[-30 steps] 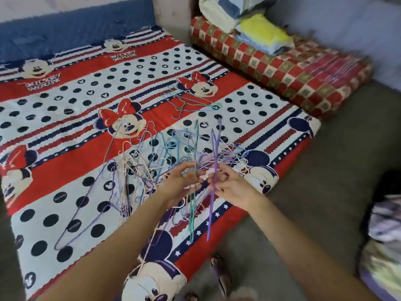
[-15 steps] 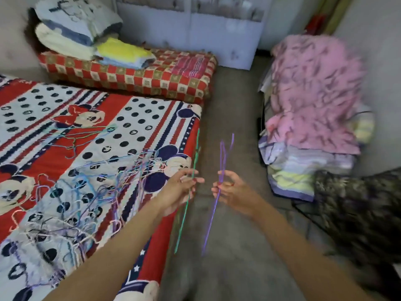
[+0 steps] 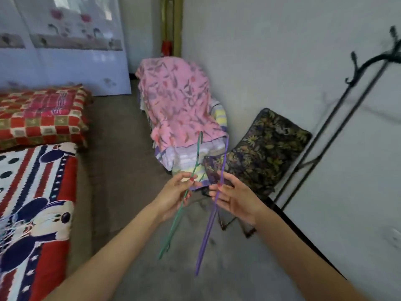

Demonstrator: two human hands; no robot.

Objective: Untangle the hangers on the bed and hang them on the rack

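Note:
My left hand (image 3: 176,192) pinches a thin green wire hanger (image 3: 173,224) that stands nearly upright, its hook up by the pink cloth. My right hand (image 3: 233,198) pinches a purple wire hanger (image 3: 208,231) the same way, a hand's width to the right. The two hangers hang apart over the floor. A black metal rack (image 3: 338,118) with curled hooks leans along the wall at the far right. The bed (image 3: 41,205) with its cartoon-mouse sheet lies at the left; a few tangled hangers (image 3: 4,231) show at its left edge.
A chair draped in a pink floral cloth (image 3: 180,109) over folded linens stands ahead. A dark leaf-patterned folding seat (image 3: 262,153) sits between it and the rack. A red checked mattress (image 3: 41,116) lies at the back left. Grey floor (image 3: 121,170) runs between bed and wall.
The view has swung right, from the bed toward the wall and rack. Both hands lifted the green and purple hangers out of the tangle and now hold them apart over the floor.

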